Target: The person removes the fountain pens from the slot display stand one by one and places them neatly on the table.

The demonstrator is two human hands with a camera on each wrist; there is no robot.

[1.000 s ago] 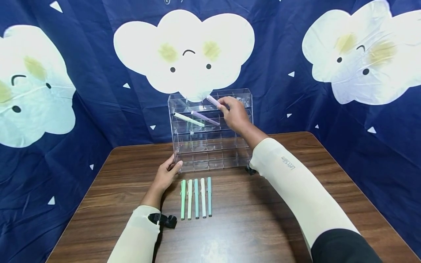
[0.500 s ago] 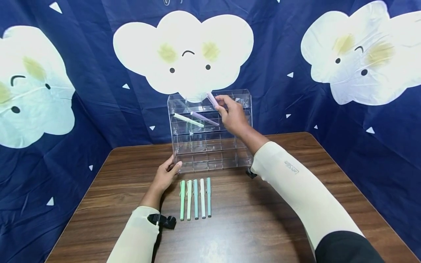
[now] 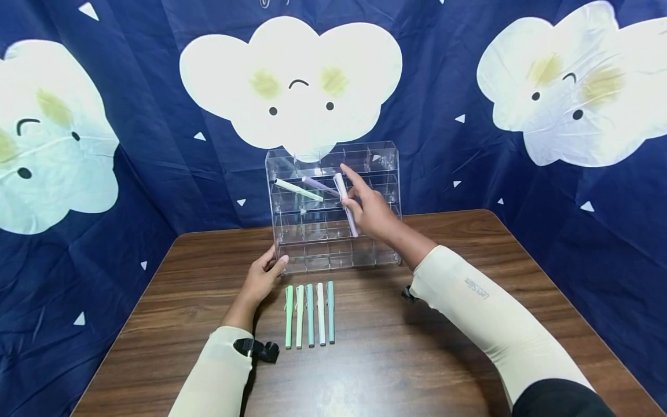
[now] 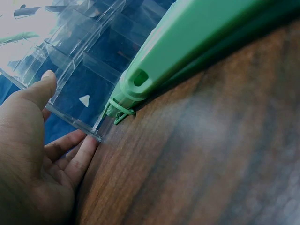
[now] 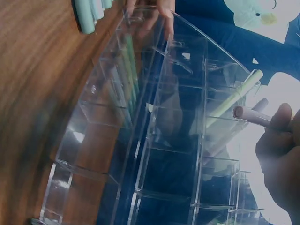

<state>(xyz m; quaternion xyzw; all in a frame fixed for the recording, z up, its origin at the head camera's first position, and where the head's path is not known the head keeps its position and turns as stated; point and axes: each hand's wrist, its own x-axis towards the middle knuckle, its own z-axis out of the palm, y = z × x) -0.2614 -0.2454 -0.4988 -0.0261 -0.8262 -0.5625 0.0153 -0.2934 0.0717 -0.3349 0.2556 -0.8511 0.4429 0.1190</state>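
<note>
My left hand (image 3: pixel 262 280) grips the lower left corner of a clear acrylic display rack (image 3: pixel 339 255), thumb in front and fingers behind. My right hand (image 3: pixel 372 211) pinches a pale lilac pen (image 3: pixel 341 188) in front of the rack's middle, nearly upright with its clip end up. The index finger points upward, off the pen. Inside the rack's second tier from the top, a pale green pen (image 3: pixel 299 189) and a purple pen (image 3: pixel 318 185) lie slanted side by side. The right wrist view shows the held pen's end (image 5: pixel 239 112) close to those two.
Several pens lie in a row on the wooden table (image 3: pixel 417 359) before the rack, from a green pen (image 3: pixel 289 318) at left to a teal pen (image 3: pixel 331 313) at right. A blue curtain (image 3: pixel 443 69) with cloud faces hangs behind.
The right hand has come down from the rack's upper tier. The lilac pen has swung from leaning left to nearly upright, and the index finger has straightened. The left hand stays put.
</note>
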